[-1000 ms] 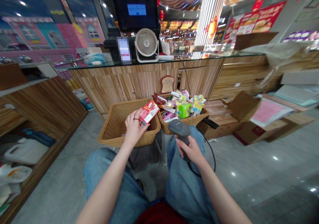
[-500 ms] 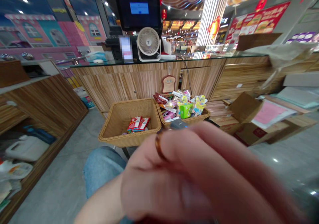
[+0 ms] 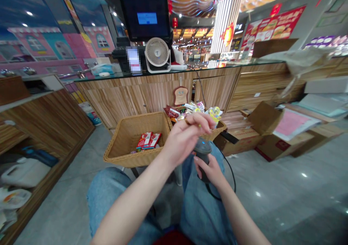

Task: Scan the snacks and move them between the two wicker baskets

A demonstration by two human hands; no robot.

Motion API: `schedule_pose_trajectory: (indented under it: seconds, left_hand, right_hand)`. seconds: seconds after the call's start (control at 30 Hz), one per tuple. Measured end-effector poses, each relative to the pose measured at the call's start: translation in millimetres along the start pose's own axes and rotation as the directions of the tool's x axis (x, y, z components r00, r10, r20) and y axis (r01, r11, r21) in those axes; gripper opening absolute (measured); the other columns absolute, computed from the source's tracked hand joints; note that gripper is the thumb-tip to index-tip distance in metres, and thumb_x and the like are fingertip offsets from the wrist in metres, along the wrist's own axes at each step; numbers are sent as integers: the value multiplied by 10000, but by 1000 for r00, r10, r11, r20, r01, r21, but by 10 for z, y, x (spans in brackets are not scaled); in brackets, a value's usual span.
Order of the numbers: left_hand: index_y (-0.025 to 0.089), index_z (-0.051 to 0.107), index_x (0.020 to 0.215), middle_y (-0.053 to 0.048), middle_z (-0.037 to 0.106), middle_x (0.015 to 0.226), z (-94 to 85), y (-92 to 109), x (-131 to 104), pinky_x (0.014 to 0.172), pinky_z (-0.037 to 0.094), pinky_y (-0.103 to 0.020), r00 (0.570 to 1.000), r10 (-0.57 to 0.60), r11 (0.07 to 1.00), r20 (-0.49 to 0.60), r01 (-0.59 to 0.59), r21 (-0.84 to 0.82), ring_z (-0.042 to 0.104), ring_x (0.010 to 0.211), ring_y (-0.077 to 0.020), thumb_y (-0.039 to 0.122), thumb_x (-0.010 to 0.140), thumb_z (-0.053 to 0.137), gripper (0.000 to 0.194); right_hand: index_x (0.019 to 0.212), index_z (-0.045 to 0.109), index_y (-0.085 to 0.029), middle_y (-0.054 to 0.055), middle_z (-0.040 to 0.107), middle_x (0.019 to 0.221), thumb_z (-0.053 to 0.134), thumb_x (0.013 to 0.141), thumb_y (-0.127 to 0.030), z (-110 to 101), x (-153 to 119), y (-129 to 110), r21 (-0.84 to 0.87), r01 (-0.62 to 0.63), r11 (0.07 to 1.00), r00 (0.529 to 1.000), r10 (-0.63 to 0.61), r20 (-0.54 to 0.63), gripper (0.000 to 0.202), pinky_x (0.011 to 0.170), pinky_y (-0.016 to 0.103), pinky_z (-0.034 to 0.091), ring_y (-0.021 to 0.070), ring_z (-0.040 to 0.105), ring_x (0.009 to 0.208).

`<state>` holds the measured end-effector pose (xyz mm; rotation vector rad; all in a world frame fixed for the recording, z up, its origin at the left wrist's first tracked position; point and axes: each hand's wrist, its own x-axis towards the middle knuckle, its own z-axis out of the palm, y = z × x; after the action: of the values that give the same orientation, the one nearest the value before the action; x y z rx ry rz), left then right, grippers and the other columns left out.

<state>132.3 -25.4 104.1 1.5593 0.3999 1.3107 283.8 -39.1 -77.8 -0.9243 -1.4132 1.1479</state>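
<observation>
My right hand [image 3: 210,170] grips a dark grey handheld barcode scanner [image 3: 202,148] by its handle, over my right thigh. A small blue light shows on top of the scanner's head, and a black cable [image 3: 232,172] runs from it. My left hand [image 3: 187,134], with a ring on one finger, hovers just above and left of the scanner, in front of the right wicker basket [image 3: 220,126]. Its fingers are loosely bent and spread, and I see nothing held in them. Packaged sweets [image 3: 172,111] fill that basket, part of it behind my left hand.
The left wicker basket [image 3: 115,141] contains red-and-white packets [image 3: 149,140]. Behind stands a wooden counter [image 3: 122,96] with a fan [image 3: 157,52], a monitor [image 3: 146,18] and a phone. Open cardboard boxes [image 3: 272,143] lie on the floor at right; a low shelf [image 3: 49,121] is at left.
My left hand has moved away from close before the camera, down and forward towards the right basket. My right hand and the scanner now show fully. The view has shifted slightly.
</observation>
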Motion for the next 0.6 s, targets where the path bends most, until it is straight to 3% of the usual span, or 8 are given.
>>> schedule_pose_trajectory:
  seconds: [0.07, 0.1, 0.13, 0.2, 0.27, 0.4, 0.5, 0.6]
  left_hand:
    - [212, 675, 994, -71, 704, 1065, -258, -396, 289, 978, 539, -407, 972, -97, 928, -215, 166, 333, 665, 1044, -236, 331, 916, 637, 147]
    - [199, 675, 1073, -96, 710, 1113, -399, -591, 405, 1003, 521, -434, 940, -130, 809, -315, 284, 514, 651, 1087, -261, 290, 900, 647, 197]
    - [195, 668, 1177, -125, 695, 1231, -533, -773, 496, 1062, 479, -472, 917, -138, 635, -375, 373, 677, 607, 1199, -299, 286, 892, 673, 299]
    - [182, 613, 1358, -183, 589, 1468, -746, -1073, 609, 1140, 381, -568, 901, -127, 294, -416, 435, 851, 470, 1385, -389, 383, 911, 700, 498]
    - [175, 543, 1466, -200, 548, 1533, -869, -1274, 662, 1160, 333, -588, 911, -155, 123, -383, 402, 907, 413, 1438, -406, 463, 945, 671, 609]
    - [203, 557, 1463, -160, 649, 1447, -939, -1413, 707, 1193, 254, -568, 931, -186, 63, -315, 331, 942, 457, 1424, -349, 402, 987, 631, 521]
    - [220, 602, 1410, -144, 694, 1377, -989, -1346, 661, 1206, 214, -533, 949, -121, 84, -291, 302, 950, 524, 1372, -315, 359, 978, 657, 456]
    - [253, 599, 1410, -122, 749, 1256, -1096, -1199, 470, 1173, 263, -490, 954, -52, 139, -296, 301, 944, 614, 1269, -297, 362, 974, 677, 456]
  right_hand:
    - [1108, 641, -154, -96, 541, 519, 666, 1008, -589, -5, -15, -56, 19, -1, 1000, 1000, 1, 5, 447, 439, 232, 434, 99, 470, 369]
    - [1102, 632, -158, -101, 524, 489, 667, 990, -612, -3, -17, -81, 26, -2, 1000, 1000, 2, 4, 469, 431, 236, 417, 103, 457, 353]
    - [1098, 625, -162, -100, 522, 477, 664, 980, -622, 1, -16, -104, 30, -3, 1000, 1000, 3, 1, 477, 430, 240, 411, 108, 457, 349]
    - [1088, 616, -168, -99, 525, 471, 664, 967, -624, 16, -10, -139, 34, -5, 999, 1000, 5, -2, 475, 424, 244, 405, 112, 456, 344]
    - [1078, 608, -174, -99, 524, 471, 665, 964, -615, 32, -1, -161, 37, -9, 999, 1000, 9, -2, 460, 418, 244, 403, 113, 452, 342]
    - [1071, 604, -176, -97, 528, 484, 667, 958, -612, 52, 10, -166, 39, -14, 999, 1000, 14, 0, 456, 417, 243, 414, 111, 450, 345]
    - [1080, 604, -174, -102, 518, 491, 662, 956, -615, 56, 11, -161, 39, -17, 999, 1000, 17, -1, 462, 410, 239, 406, 107, 444, 338]
    - [1073, 607, -171, -102, 516, 476, 660, 963, -606, 58, 10, -177, 32, -10, 999, 1000, 10, 3, 452, 418, 240, 408, 111, 444, 343]
